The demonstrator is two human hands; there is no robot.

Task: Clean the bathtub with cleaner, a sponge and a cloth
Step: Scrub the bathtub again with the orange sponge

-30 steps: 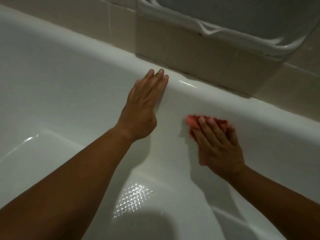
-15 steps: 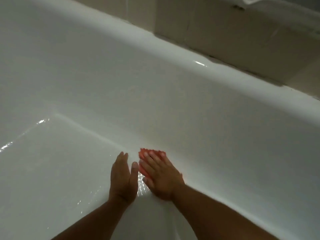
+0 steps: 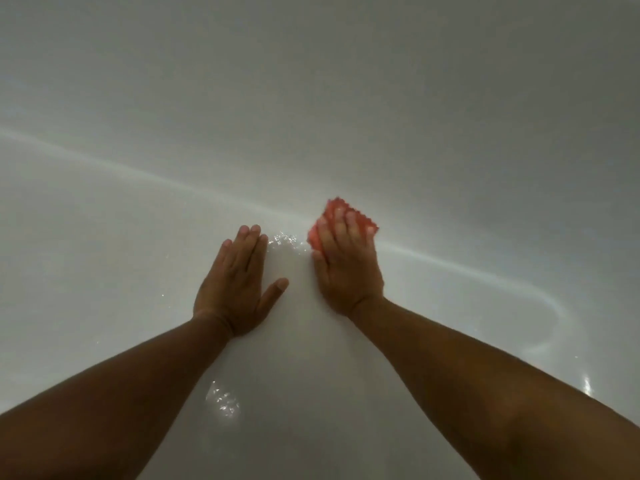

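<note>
The bathtub (image 3: 138,306) fills everything ahead of me, its floor under both palms and the wall rising just beyond my fingertips along a pale curved seam. My left hand (image 3: 239,282) lies flat on the floor, fingers straight and close together, thumb spread toward the right, holding nothing, as a brace. My right hand (image 3: 346,268) presses the pink cloth (image 3: 337,207) against the seam, fingers (image 3: 353,223) straight and slightly apart on top of it; its zigzag edge pokes out past their tips. Water droplets (image 3: 287,242) glisten between the two hands.

I am leaning in on a wet, glossy surface, so I judge the bracing palm could slide and pitch me forward. With flat fingers only pressing the cloth, a hard stroke could leave it bunched behind, and skin would smear the wall.
</note>
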